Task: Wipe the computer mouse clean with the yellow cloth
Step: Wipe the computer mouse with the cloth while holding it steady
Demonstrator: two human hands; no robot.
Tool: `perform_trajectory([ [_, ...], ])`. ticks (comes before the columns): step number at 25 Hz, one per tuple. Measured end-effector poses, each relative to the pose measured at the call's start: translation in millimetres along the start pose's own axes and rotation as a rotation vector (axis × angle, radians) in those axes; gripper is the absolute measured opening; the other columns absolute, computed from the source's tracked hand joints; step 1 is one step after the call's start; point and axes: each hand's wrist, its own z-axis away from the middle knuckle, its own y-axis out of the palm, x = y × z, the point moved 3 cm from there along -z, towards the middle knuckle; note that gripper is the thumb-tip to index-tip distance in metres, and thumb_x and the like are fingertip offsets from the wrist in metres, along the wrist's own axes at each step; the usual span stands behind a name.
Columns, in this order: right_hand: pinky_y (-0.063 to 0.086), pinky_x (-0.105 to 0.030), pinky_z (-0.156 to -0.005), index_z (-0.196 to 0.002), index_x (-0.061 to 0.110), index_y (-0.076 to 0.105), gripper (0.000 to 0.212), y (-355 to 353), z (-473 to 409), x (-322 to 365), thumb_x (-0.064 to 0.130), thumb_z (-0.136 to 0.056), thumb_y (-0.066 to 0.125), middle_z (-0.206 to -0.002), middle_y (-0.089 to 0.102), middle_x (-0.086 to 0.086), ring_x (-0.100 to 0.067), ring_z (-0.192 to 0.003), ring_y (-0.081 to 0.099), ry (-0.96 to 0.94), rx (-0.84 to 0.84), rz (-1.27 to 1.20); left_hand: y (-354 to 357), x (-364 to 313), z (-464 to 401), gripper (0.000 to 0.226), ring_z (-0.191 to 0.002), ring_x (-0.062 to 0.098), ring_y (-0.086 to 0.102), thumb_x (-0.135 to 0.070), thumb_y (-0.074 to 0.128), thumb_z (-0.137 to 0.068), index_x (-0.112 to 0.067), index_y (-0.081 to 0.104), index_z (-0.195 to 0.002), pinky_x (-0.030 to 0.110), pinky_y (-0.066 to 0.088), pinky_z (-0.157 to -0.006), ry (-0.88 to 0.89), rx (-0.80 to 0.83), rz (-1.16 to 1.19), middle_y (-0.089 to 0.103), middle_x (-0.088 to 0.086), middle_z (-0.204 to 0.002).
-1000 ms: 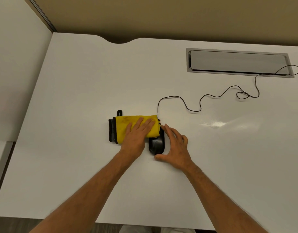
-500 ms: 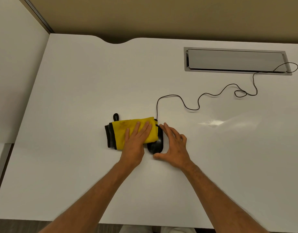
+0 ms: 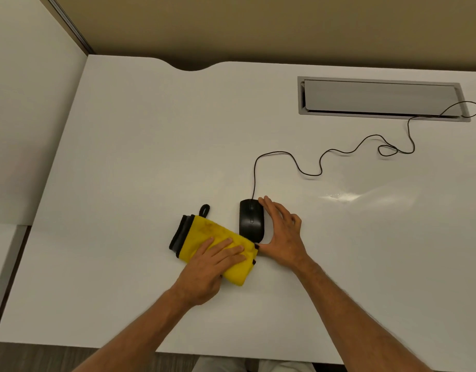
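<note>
A black wired computer mouse (image 3: 251,220) lies on the white desk (image 3: 129,146), fully uncovered. My right hand (image 3: 282,232) cups its right side, fingertips at its front and thumb at its rear. The folded yellow cloth (image 3: 212,233), edged in black with a black loop, lies just left of and below the mouse, its right corner touching the mouse's rear. My left hand (image 3: 212,264) presses flat on the cloth's near half with fingers spread.
The mouse cable (image 3: 312,174) snakes away to the right into a grey cable hatch (image 3: 379,99) at the back right. A white partition (image 3: 24,116) stands along the left. The desk's near edge runs just under my forearms.
My left hand has slid the cloth off the mouse toward me and to the left, so the mouse's top is now bare. My right hand stays on the mouse's side.
</note>
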Motion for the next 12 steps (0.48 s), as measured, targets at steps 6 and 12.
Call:
perform_trajectory([
  [6, 0.011, -0.037, -0.112, -0.154, 0.038, 0.013, 0.123, 1.2, -0.6, -0.7, 0.075, -0.054, 0.071, -0.156, 0.031, 0.007, -0.013, -0.143, 0.023, 0.002, -0.008, 0.025, -27.0, 9.5, -33.2, 0.059, -0.14, 0.033, 0.043, 0.009, 0.043, -0.087, -0.009, 0.049, -0.143, 0.053, 0.035, -0.112, -0.292, -0.45, 0.266, 0.048, 0.015, -0.149],
  [12, 0.013, -0.04, -0.114, -0.154, 0.034, 0.019, 0.098, 0.2, -1.1, -0.6, 0.067, -0.075, 0.065, -0.159, 0.028, 0.008, -0.011, -0.144, 0.022, -0.046, -0.041, 0.027, 15.1, -15.7, -44.9, 0.091, -0.147, 0.032, 0.027, 0.021, 0.062, -0.071, -0.016, 0.04, -0.151, 0.061, 0.029, -0.114, -0.206, -0.136, -0.06, 0.032, 0.003, -0.159],
])
